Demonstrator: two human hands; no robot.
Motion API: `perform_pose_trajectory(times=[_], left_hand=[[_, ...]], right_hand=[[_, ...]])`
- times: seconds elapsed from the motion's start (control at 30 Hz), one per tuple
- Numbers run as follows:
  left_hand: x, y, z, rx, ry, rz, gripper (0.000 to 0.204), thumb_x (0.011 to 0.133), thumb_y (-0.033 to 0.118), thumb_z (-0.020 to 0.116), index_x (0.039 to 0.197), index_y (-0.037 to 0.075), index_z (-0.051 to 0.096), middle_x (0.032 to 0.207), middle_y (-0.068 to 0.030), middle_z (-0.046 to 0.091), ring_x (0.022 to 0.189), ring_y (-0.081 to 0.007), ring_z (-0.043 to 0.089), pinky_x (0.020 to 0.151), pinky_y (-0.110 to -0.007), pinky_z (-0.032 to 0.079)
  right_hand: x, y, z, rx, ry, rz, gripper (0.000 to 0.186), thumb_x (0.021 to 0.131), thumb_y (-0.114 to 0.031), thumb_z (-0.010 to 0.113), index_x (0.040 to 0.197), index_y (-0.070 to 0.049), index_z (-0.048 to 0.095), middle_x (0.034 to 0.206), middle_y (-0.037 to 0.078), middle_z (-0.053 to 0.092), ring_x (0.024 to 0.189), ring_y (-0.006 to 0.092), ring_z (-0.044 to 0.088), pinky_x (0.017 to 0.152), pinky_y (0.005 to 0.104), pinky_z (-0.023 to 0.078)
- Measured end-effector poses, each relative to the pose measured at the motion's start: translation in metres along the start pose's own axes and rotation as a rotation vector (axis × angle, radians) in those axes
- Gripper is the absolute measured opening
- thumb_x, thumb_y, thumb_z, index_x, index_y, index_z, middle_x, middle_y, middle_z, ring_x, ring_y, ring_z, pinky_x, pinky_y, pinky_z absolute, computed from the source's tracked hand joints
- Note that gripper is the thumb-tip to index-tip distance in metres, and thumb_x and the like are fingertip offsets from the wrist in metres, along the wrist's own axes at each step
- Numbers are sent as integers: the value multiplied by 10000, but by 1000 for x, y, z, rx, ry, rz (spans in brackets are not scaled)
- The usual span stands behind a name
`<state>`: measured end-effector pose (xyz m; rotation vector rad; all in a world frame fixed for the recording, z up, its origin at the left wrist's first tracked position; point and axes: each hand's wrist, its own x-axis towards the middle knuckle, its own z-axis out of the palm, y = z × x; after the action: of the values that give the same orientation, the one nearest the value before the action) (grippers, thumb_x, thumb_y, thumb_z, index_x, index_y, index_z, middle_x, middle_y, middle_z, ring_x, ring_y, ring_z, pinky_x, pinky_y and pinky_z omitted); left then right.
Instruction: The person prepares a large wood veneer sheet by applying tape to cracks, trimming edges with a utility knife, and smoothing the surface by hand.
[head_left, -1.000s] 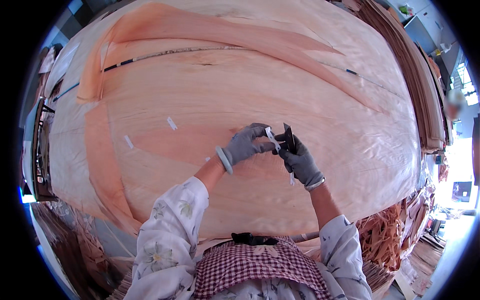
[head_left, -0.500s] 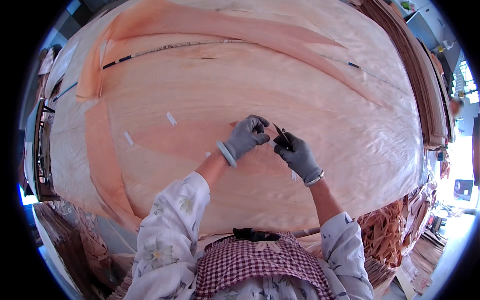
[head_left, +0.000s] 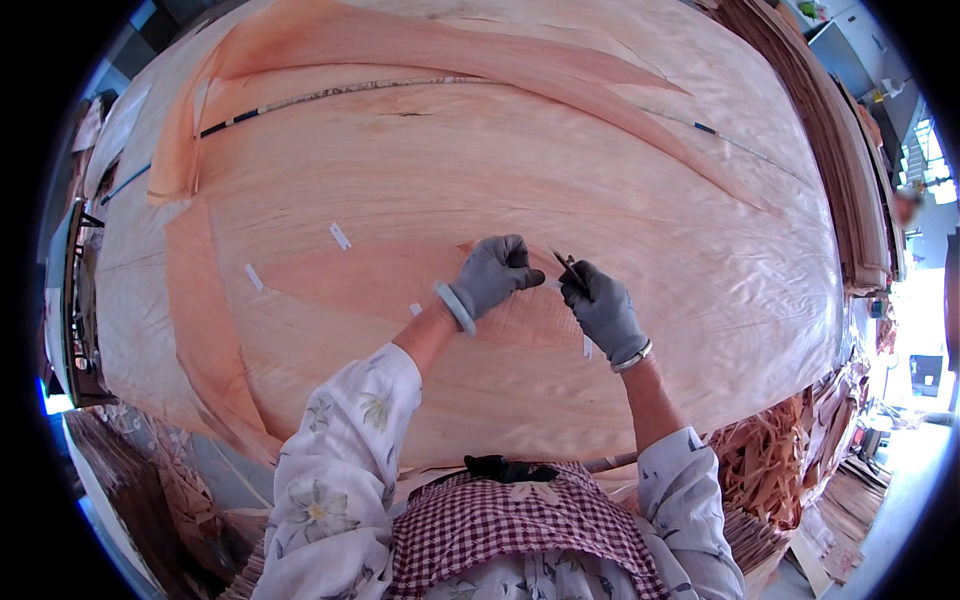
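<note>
Across the work surface lies a broad pale wood veneer sheet, with a redder veneer patch in its middle. My left hand, in a grey glove, is over the patch with thumb and fingers pinched together. What the pinch holds, if anything, is too small to make out. Just right of it, my gloved right hand is closed around a dark knife whose pointed blade sticks up toward the far left. Small white tape pieces lie around the patch; one tape piece is beside my right hand.
Reddish veneer strips lie along the left and far side. A thin dark-and-white rod crosses the far part. Stacked veneer sheets line the right edge. Veneer scraps are heaped at the near right.
My left fingers have closed into a tighter pinch. My right hand has turned the knife, so its blade shows narrower, and moved slightly right. The sheet appears shifted slightly left.
</note>
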<state>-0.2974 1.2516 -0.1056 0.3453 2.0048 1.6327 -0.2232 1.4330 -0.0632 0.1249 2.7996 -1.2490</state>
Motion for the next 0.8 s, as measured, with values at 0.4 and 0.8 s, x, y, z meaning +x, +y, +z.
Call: perform_pose_trajectory(times=[0.4,0.8], left_hand=[[2,-4,-1,-267,86,-10,125,850,76,579,959,33,534,760,21,453,699,-64,417,637,-214,401],[-6,-9,19,843,188,613,421,778,151,597,1192,89,552,1283,-90,504,1033,-274,518,839,-406,428]], right_hand=[[-7,0,-19,614,-17,353,163,869,-165,574,972,-41,593,757,49,629,513,81,498,448,229,391],[-5,25,22,935,-14,505,199,876,-121,534,1049,-22,541,755,64,615,485,78,474,422,224,389]])
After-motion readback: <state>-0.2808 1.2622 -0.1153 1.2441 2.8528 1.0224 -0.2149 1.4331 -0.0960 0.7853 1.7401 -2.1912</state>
